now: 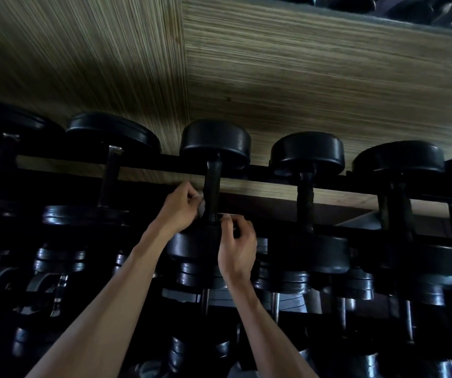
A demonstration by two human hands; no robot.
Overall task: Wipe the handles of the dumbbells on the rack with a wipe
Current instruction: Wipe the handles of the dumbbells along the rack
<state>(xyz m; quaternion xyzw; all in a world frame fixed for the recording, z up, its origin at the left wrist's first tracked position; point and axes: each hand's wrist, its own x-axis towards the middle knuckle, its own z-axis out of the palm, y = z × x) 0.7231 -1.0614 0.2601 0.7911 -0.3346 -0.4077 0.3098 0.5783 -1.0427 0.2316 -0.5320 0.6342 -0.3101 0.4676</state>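
Note:
A row of black dumbbells lies across the top tier of a dark rack (165,160). The middle dumbbell (215,141) has a dark handle (212,186) running toward me. My left hand (180,207) pinches a white wipe (201,207) against the left side of that handle, near its lower end. My right hand (237,245) pinches the other end of the wipe on the right side, at the handle's base above the near weight head (192,245). The wipe seems to pass around the handle; most of it is hidden.
More dumbbells sit left (113,130) and right (307,151) on the same tier, with further rows of dark weights (282,282) below. A wood-grain wall (301,77) stands behind the rack. The scene is dim.

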